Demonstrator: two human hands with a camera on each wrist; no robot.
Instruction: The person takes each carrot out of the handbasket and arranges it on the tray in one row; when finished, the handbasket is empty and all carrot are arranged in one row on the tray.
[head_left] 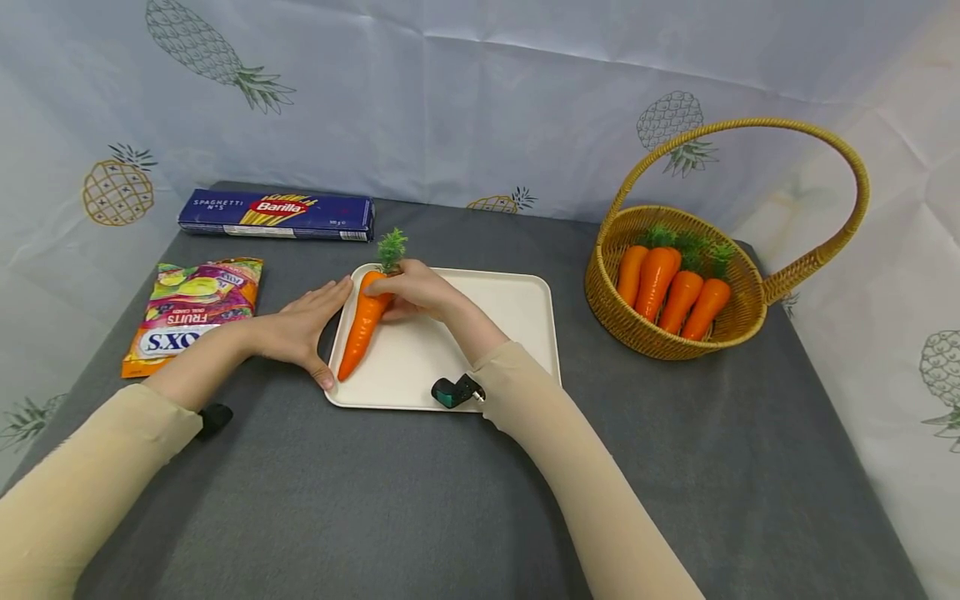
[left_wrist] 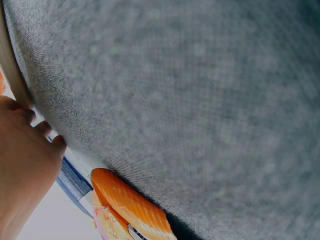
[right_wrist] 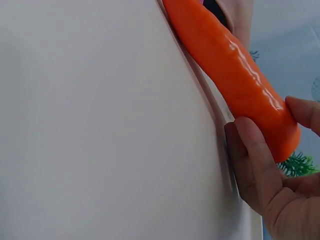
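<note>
My right hand (head_left: 417,288) pinches an orange carrot (head_left: 364,321) near its leafy green top, thumb on one side and fingers on the other. The carrot lies lengthwise along the left side of a cream rectangular tray (head_left: 502,325), its tip toward the near left corner. In the right wrist view the thumb and fingers press either side of the thick end of the carrot (right_wrist: 235,70). My left hand (head_left: 297,327) spreads its straight fingers at the tray's left edge, thumb by the near corner and fingertips by the far one.
A wicker basket (head_left: 600,287) with a tall handle stands at the right, holding several carrots (head_left: 654,282). Behind the left hand lies a blue Barilla spaghetti box (head_left: 277,216). A bag of fruit candy (head_left: 198,308) sits left of the tray on the grey table (head_left: 337,500).
</note>
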